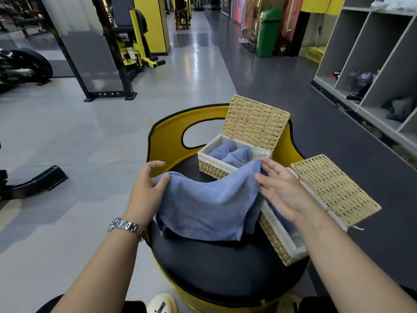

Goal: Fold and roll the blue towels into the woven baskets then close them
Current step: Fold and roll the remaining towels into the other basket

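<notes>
So, quick rundown of what's on view:

Blue towel (207, 206): held up and stretched between both hands above the black padded seat (216, 267), sagging in the middle, with its lower edge draped down onto the seat. Some faint lettering runs near the bottom hem — too blurry to read.

Left hand (146, 188): pinching the towel's left top corner between thumb and fingers. A silver wristwatch (126, 227) sits on that wrist.

Right hand (282, 188): palm open and facing up-ish, fingers spread, with the towel's right top corner caught at the fingertips — a loose grasp, not a fist.

Far basket (225, 163): woven, white cloth lining, sitting at the back of the seat. Its lid (255, 123) stands upright behind it. Rolled blue towels (230, 153) lie inside, side by side.

Near basket (282, 240): same weave and lining, on the right side of the seat, running toward the camera. Its lid (334, 190) is flipped open and lies out to the right. Something blue shows inside but my right arm hides most of it, so I can't tell how full it is.

Seat surround: yellow curved backrest (169, 134) with an oval cut-out handle, just behind the far basket.

Background: gym machines on the left, grey cubby shelves (372, 53) on the right, green bin (268, 32) further back.
</notes>
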`<state>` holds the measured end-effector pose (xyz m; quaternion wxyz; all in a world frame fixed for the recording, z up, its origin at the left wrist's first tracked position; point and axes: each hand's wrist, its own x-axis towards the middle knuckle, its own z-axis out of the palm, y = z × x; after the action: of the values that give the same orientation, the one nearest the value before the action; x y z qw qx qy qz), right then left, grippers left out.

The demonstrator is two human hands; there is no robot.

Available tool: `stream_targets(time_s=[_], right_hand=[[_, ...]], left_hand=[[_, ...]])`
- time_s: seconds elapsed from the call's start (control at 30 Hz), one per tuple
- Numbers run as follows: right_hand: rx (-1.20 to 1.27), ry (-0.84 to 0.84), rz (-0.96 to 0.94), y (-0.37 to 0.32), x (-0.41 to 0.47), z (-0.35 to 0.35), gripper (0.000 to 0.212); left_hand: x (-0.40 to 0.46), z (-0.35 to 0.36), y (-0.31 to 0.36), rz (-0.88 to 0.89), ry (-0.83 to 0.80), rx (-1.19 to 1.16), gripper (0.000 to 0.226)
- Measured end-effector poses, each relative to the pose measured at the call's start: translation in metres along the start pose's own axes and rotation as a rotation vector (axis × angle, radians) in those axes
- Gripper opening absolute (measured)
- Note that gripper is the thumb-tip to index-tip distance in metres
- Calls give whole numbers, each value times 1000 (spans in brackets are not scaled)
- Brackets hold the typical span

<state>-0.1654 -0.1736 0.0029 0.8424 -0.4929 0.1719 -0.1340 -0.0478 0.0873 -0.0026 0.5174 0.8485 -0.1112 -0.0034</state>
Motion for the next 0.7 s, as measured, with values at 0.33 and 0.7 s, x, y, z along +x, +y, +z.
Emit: stream_targets(time_s=[0.33,0.7], right_hand=[[-638,294,-251,1,1,-5,24],[-328,89,-232,-66,-27,8,24]], left_hand=[[2,-8,5,50,31,14,21],[-16,-42,46,114,-40,-134,32]])
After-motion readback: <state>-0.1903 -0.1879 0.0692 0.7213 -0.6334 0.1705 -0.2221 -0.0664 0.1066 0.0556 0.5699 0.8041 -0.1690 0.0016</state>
